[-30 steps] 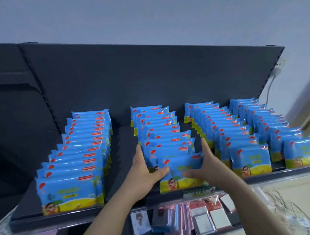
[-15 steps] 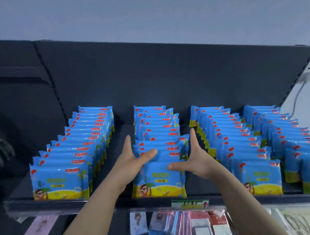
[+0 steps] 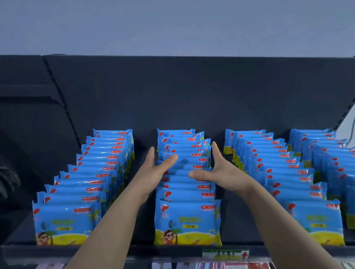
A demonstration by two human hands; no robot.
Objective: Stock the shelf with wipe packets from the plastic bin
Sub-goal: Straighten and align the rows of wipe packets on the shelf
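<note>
Head view: the shelf carries four long rows of wipe packets, spread from 9 to 3 o'clock. Stocking looks nearly done, but the plastic bin is out of sight, so I cannot tell what is left. The left grip and right grip are both wide with straight fingers. They flank the second row from 9 o'clock, palms inward, holding nothing.

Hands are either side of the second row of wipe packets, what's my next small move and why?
Probably press both palms inward to square it: the open left hand and right hand flank the second row of blue plastic wipe packets, whose rear packets sit staggered.
</note>
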